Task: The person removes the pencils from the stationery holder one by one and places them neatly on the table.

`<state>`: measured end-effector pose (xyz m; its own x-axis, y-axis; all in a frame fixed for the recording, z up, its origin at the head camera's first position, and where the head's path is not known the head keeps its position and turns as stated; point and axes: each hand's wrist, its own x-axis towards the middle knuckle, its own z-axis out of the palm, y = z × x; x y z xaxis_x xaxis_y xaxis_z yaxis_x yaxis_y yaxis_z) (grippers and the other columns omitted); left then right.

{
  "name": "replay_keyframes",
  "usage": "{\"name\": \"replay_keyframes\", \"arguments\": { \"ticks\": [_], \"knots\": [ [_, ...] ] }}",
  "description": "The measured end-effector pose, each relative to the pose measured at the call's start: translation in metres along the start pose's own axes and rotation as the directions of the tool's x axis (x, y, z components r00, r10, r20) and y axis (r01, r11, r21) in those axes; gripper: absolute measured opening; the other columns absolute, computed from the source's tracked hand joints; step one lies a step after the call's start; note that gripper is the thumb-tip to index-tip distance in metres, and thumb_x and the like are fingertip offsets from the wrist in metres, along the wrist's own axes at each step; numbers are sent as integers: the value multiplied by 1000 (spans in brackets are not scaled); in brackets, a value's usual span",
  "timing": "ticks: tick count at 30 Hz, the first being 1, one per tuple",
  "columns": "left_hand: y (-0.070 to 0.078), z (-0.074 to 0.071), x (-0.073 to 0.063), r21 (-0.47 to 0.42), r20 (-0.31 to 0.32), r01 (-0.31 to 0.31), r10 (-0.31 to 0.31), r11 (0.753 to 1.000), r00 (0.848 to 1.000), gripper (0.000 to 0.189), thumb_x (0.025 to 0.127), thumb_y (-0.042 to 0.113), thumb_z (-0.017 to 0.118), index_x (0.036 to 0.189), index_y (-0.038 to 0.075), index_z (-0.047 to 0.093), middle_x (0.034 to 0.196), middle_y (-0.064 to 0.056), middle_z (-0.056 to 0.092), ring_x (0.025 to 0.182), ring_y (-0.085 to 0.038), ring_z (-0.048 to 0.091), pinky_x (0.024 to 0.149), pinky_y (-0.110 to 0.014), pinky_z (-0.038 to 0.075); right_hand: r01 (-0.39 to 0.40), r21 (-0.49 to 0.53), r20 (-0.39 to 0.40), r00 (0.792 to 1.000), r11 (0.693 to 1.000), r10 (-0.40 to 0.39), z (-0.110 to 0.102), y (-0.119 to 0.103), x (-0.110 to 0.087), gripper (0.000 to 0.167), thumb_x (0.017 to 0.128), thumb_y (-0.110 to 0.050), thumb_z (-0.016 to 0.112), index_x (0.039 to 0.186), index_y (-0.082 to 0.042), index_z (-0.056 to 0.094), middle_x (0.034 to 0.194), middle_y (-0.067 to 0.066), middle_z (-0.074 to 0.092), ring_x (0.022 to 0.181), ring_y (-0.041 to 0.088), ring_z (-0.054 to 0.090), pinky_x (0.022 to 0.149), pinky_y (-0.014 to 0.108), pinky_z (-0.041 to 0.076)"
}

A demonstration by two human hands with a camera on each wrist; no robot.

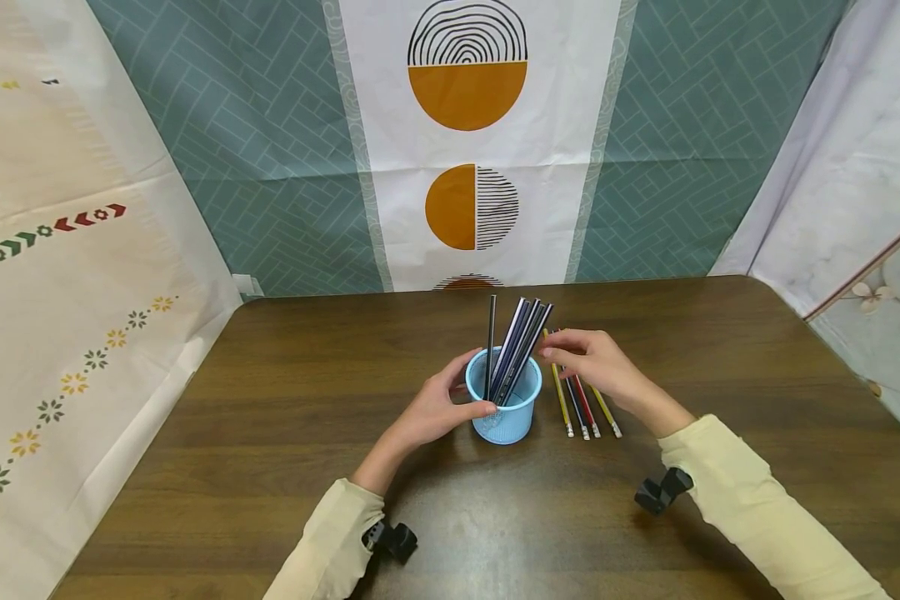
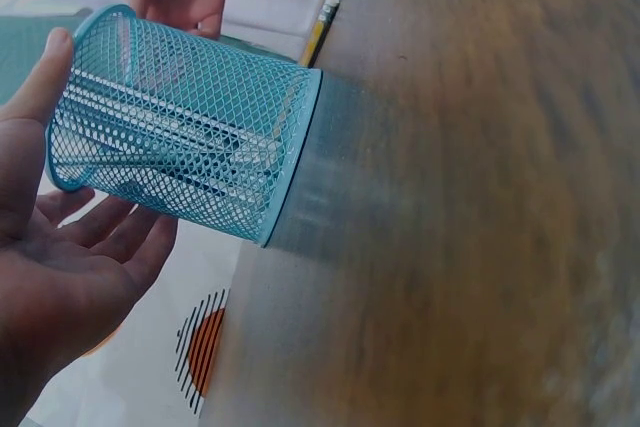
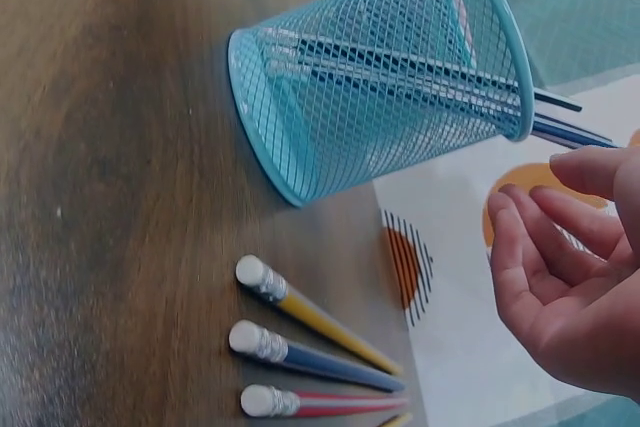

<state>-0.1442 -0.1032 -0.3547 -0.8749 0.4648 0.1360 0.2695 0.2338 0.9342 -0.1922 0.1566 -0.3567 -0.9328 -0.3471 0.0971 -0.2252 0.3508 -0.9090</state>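
Note:
A light-blue mesh pencil cup [image 1: 504, 427] stands upright on the table. My left hand [image 1: 429, 410] grips it near the rim, thumb on the near side and fingers round the far side. Several dark pencils [image 1: 523, 337] lean inside the cup, their upper ends above the rim. Just right of the cup, my right hand [image 1: 598, 367] hovers with loosely bent fingers beside the dark pencils. In the right wrist view nothing shows between its fingers [image 3: 513, 247]. Below that hand lie a yellow pencil [image 3: 325, 320], a blue pencil [image 3: 330, 361] and a red pencil [image 3: 340, 403].
Another yellow pencil [image 1: 607, 412] lies at the right end of the row, eraser ends toward me. The brown wooden table [image 1: 300, 433] reaches back to a patterned cloth [image 1: 270, 125]. Lighter cloths hang at the left and right sides.

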Motion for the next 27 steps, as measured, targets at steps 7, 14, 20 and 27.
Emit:
{"name": "replay_keyframes", "arguments": {
  "ticks": [7,14,20,27],
  "knots": [
    [1,0,0,3,2,11,-11,1000,1000,72,85,3,72,146,-4,33,141,-23,45,126,-37,46,104,-49,38,26,20,-25,999,999,-25,5,-4,2,30,93,-11,65,115,9,64,104,19,67,83,32,61,68,39,55],
    [0,0,0,3,5,13,-13,1000,1000,73,86,3,72,146,-4,32,141,-24,45,126,-37,46,104,-50,38,17,19,-61,998,1000,-15,10,-8,3,27,91,-11,66,111,9,66,101,16,68,88,34,61,70,41,55],
    [-1,0,0,1,6,8,-8,1000,1000,72,85,3,72,146,-4,33,141,-24,45,126,-38,46,104,-50,38,23,10,-104,994,1000,-22,12,-9,5,26,90,-12,68,108,7,68,97,14,69,76,20,61,66,34,54],
    [0,0,0,2,7,2,-2,1000,1000,72,85,3,72,146,-5,33,140,-24,45,126,-38,46,103,-50,38,34,-10,-136,990,999,-35,15,-9,4,25,90,-11,69,107,7,68,97,15,69,81,26,62,66,34,55]
  ]
}}
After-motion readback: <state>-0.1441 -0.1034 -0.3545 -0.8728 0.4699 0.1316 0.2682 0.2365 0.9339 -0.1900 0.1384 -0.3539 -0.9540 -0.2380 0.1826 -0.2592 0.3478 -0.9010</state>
